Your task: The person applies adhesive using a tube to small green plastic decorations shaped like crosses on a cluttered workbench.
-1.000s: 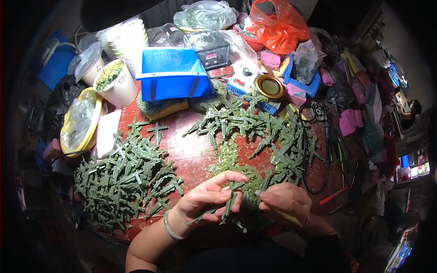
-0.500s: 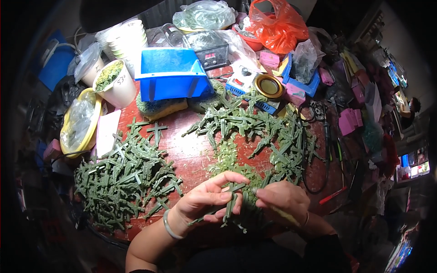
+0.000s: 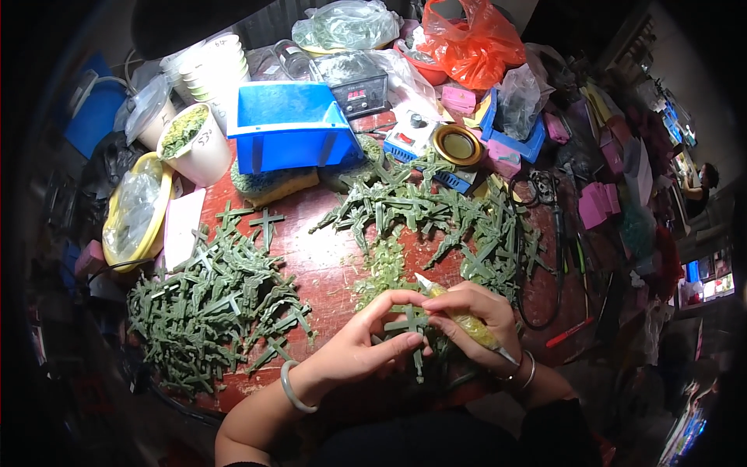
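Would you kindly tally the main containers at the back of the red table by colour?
Blue plastic bins: 2 — the large open bin and the smaller tray
White round tubs: 1
Yellow round basins: 1
Orange plastic bags: 1
Total: 5

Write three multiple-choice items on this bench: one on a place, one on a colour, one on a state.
1. Where is the blue bin?
A. far side of the table
B. beside the wrists
C. on the floor

2. What colour is the bag at the top?
A. orange-red
B. black
C. white

3. What is the left hand doing?
A. resting flat
B. pinching a green plastic sprig
C. lifting a cup

Answers: 1 A, it stands beyond the green piles; 2 A, it is bright orange-red; 3 B, thumb and fingers close on the sprig.
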